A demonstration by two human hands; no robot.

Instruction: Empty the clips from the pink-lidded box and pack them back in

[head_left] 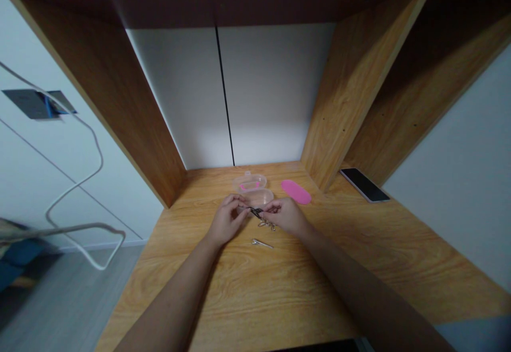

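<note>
Working from my view down onto the bench (pixel 255 299), I have the left hand (pixel 228 220) and right hand (pixel 286 217) close together near the middle, both narrow, fingertips pinching a small dark metal piece (pixel 255 212) between them; it is too small to tell exactly what it is. Just below the right hand lies a small gold-coloured metal piece (pixel 266 226), and nearer me a silver hair clip (pixel 262 243) rests flat on the wood. Beyond the hands sits a clear plastic box (pixel 252 189) with something pink inside, and just to its right lies a flat pink oval (pixel 296 191). A black smartphone (pixel 364 185) lies by the bench's back right corner, against the wooden side panel (pixel 347 91). A white cable (pixel 51 181) hangs beyond the bench's left edge.
</note>
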